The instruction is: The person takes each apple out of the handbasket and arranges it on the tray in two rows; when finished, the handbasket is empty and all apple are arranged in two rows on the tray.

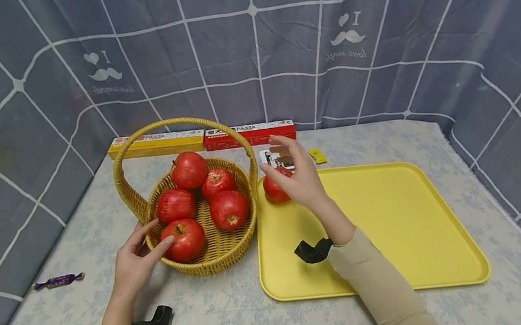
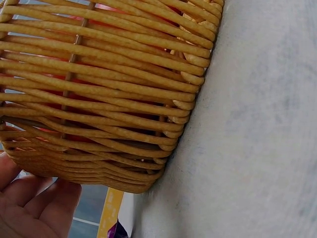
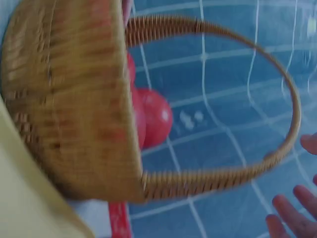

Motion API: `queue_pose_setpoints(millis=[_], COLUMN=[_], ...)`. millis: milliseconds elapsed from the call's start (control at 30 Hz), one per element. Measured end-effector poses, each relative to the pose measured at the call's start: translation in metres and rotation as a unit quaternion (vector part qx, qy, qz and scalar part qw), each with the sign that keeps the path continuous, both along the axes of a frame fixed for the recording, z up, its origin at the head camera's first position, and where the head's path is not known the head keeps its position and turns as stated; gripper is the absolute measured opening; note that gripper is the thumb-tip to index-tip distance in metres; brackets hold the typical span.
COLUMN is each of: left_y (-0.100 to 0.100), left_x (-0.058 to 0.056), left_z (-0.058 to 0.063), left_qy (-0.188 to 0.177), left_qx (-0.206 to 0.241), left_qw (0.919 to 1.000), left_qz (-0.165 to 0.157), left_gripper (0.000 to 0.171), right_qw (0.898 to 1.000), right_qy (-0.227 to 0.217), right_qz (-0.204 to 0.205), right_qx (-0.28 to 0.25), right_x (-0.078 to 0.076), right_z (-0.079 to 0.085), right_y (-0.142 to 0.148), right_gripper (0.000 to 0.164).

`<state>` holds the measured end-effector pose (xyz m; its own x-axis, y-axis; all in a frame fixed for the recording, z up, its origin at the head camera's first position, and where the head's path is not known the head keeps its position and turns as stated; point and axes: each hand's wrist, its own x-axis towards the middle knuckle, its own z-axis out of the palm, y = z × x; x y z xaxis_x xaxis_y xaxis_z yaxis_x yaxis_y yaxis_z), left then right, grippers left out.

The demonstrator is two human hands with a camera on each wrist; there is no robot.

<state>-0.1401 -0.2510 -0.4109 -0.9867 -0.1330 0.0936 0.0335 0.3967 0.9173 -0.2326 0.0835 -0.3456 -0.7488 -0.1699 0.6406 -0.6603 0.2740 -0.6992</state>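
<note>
A woven basket [image 1: 220, 245] with a tall arched handle stands at centre-left and holds several red apples. My left hand [image 1: 134, 264] grips its left rim, with the thumb over the edge against the nearest apple [image 1: 187, 245]. In the left wrist view, fingers [image 2: 54, 206] lie along the outside of the weave. My right hand [image 1: 298, 179] hovers over the tray's back left corner, fingers spread and slightly bent, holding nothing. Partly behind it, one red apple [image 1: 274, 190] sits on the yellow tray [image 1: 379, 223]. In the right wrist view the basket [image 3: 69, 99] is blurred.
A yellow pasta box [image 1: 159, 145] and a red one [image 1: 246, 136] lie along the back by the curtain. Behind the tray are a small printed packet [image 1: 267, 157] and a yellow packet [image 1: 317, 156]. A purple wrapped candy [image 1: 59, 281] lies far left.
</note>
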Motion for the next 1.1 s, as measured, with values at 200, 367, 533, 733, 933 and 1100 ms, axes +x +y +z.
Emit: queue_pose_setpoints(millis=[200,367,533,733,933,1100], left_y=[-0.001,0.000,0.001,0.003,0.002,0.002], left_x=[-0.001,0.001,0.000,0.001,0.001,0.000], left_z=[-0.001,0.001,0.000,0.000,0.001,0.002], left_qy=[-0.007,-0.016,-0.017,-0.011,-0.009,-0.011], left_qx=[0.000,-0.008,-0.009,-0.004,-0.008,-0.008], left_qw=[1.0000,0.9998,0.9998,0.9999,0.9999,0.9999], left_qz=[0.002,0.003,0.004,0.003,0.006,0.008], left_gripper=[0.062,0.063,0.064,0.065,0.065,0.064], right_qw=[0.996,0.990,0.981,0.966,0.947,0.927], right_qy=[0.030,-0.014,-0.060,-0.075,-0.069,-0.079], right_qz=[0.089,0.132,0.155,0.150,0.165,0.170], right_qx=[-0.008,0.044,0.101,0.196,0.266,0.324], right_x=[0.023,0.023,0.022,0.018,0.013,0.008], right_z=[0.010,-0.008,-0.021,-0.035,-0.039,-0.033], right_y=[-0.024,-0.039,-0.048,-0.054,-0.064,-0.069], right_gripper=[0.049,0.051,0.053,0.065,0.076,0.080])
